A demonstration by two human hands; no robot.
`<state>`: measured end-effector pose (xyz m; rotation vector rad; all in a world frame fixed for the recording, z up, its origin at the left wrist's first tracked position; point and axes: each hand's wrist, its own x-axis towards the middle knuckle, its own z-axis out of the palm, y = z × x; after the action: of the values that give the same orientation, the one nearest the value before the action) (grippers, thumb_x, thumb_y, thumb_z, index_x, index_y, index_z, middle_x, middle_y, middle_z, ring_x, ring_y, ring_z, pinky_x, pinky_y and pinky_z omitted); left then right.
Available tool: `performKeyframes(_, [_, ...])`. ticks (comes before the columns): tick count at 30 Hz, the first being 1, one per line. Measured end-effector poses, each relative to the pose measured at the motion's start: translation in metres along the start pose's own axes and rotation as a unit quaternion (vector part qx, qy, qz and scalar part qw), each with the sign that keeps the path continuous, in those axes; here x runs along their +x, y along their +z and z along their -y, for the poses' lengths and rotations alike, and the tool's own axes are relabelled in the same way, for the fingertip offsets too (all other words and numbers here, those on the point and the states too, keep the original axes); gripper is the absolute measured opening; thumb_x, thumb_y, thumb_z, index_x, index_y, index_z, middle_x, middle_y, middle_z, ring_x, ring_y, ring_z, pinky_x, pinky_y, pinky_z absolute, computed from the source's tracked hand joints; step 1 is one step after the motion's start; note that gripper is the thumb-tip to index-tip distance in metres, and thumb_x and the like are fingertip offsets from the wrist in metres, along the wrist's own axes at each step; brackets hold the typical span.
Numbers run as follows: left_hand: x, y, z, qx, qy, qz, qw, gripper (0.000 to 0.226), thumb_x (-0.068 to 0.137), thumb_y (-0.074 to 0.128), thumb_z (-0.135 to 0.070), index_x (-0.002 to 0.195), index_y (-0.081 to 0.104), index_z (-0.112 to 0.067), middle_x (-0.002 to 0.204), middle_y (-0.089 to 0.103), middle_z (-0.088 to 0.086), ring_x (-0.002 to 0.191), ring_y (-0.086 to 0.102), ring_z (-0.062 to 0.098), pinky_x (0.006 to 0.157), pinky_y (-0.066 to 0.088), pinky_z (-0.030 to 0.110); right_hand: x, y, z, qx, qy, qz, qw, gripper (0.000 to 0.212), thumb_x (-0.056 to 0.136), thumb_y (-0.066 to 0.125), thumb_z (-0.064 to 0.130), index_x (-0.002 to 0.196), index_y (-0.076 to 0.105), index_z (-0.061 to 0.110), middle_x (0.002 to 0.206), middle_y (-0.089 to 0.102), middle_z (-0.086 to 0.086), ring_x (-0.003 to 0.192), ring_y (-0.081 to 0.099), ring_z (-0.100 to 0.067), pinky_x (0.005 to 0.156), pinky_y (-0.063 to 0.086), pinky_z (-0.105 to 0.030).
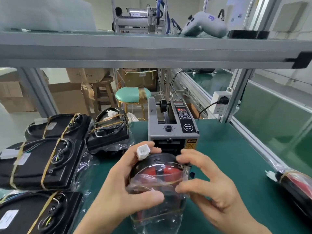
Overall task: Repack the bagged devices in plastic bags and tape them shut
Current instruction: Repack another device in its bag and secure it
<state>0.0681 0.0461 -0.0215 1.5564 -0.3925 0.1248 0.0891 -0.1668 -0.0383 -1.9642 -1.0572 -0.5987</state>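
Both hands meet low in the head view over a green tabletop (228, 157). Left hand (125, 188): fingers curled round the left side of a round black-and-red device (158, 168), thumb pressed on the clear plastic bag (157, 210) that wraps its lower part. Right hand (207, 184): fingers bent, fingertips pinching the bag's edge at the device's right side. Device is held just above the tabletop, directly in front of the tape dispenser; its white connector (143, 152) sticks out at top left, beside the left hand's fingers. A rubber band crosses the bagged part.

Tape dispenser (172, 125): grey box, black dial on top, black label panel on its right side, standing on the tabletop just behind the hands. A black cable runs from behind it to a white wall socket (219, 103) on the aluminium frame post.

Left of the hands: several flat black devices (43, 162), each banded with rubber bands and lying in clear bags, close together. At the right edge: another bagged black-and-red unit (293, 184) with a white plug.

Above: an aluminium shelf (152, 49) carrying a light grey handheld unit (206, 24) and a black tray. Behind the tabletop: a mint-green stool (131, 94), a wooden stool, cardboard boxes (69, 97), and a conveyor line with a green belt running off to the right.
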Motion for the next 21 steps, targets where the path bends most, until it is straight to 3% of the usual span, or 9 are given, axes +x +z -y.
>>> performKeyframes(3, [0.002, -0.002, 0.002, -0.051, -0.037, -0.043, 0.997, 0.049, 0.066, 0.065, -0.014, 0.113, 0.066, -0.030, 0.116, 0.068, -0.002, 0.104, 0.066, 0.020, 0.077, 0.054, 0.021, -0.005, 0.003, -0.001, -0.006, 0.000, -0.002, 1.000, 0.019, 0.095, 0.050, 0.013, 0.096, 0.068, 0.022, 0.136, 0.049, 0.002, 0.125, 0.053, -0.022, 0.101, 0.042, -0.022])
performKeyframes(7, [-0.005, 0.007, -0.001, -0.008, -0.040, -0.051, 0.998, 0.069, 0.057, 0.083, -0.012, 0.120, 0.059, -0.027, 0.110, 0.070, -0.009, 0.091, 0.071, 0.014, 0.073, 0.052, 0.014, -0.009, 0.011, 0.001, 0.018, 0.035, -0.026, 0.999, 0.025, 0.080, 0.060, -0.002, 0.093, 0.073, 0.016, 0.138, 0.051, 0.001, 0.122, 0.057, -0.024, 0.097, 0.048, -0.029])
performKeyframes(12, [-0.015, 0.005, -0.004, -0.030, -0.057, -0.132, 0.989, 0.071, 0.045, 0.084, -0.001, 0.111, 0.063, -0.018, 0.098, 0.073, 0.001, 0.080, 0.072, 0.019, 0.063, 0.052, 0.013, -0.008, 0.019, 0.015, 0.150, 0.114, -0.018, 0.982, 0.025, 0.078, 0.058, 0.009, 0.094, 0.073, 0.023, 0.136, 0.056, 0.004, 0.118, 0.060, -0.017, 0.098, 0.045, -0.022])
performKeyframes(14, [-0.024, 0.000, -0.008, -0.017, -0.064, -0.161, 0.985, 0.070, 0.044, 0.088, 0.005, 0.107, 0.065, -0.016, 0.093, 0.074, 0.002, 0.074, 0.072, 0.017, 0.060, 0.052, 0.010, -0.004, 0.022, 0.018, 0.244, 0.190, -0.035, 0.950, 0.027, 0.079, 0.055, 0.018, 0.095, 0.073, 0.029, 0.126, 0.062, 0.004, 0.116, 0.060, -0.015, 0.095, 0.045, -0.021])
performKeyframes(16, [-0.033, -0.004, -0.008, 0.001, -0.063, -0.172, 0.983, 0.068, 0.041, 0.084, 0.005, 0.103, 0.066, -0.015, 0.089, 0.075, 0.003, 0.067, 0.071, 0.013, 0.058, 0.051, 0.009, 0.003, 0.028, 0.013, 0.272, 0.308, -0.111, 0.905, 0.016, 0.081, 0.062, 0.027, 0.089, 0.076, 0.030, 0.104, 0.070, 0.008, 0.099, 0.064, -0.006, 0.083, 0.051, -0.020])
performKeyframes(19, [-0.041, -0.008, -0.006, 0.004, -0.055, -0.185, 0.981, 0.067, 0.038, 0.082, 0.003, 0.101, 0.065, -0.013, 0.086, 0.075, 0.006, 0.065, 0.071, 0.014, 0.059, 0.053, 0.012, 0.013, 0.040, -0.003, 0.213, 0.467, -0.173, 0.841, 0.016, 0.084, 0.070, 0.021, 0.078, 0.077, 0.034, 0.075, 0.071, 0.012, 0.062, 0.057, -0.001, 0.056, 0.048, -0.013])
performKeyframes(21, [-0.043, -0.008, -0.005, -0.002, -0.053, -0.183, 0.982, 0.068, 0.036, 0.076, 0.001, 0.101, 0.065, -0.014, 0.085, 0.075, 0.006, 0.065, 0.071, 0.014, 0.060, 0.053, 0.013, 0.018, 0.045, -0.012, 0.194, 0.520, -0.198, 0.808, 0.018, 0.085, 0.069, 0.019, 0.073, 0.077, 0.029, 0.063, 0.066, 0.011, 0.050, 0.048, -0.001, 0.048, 0.042, -0.012])
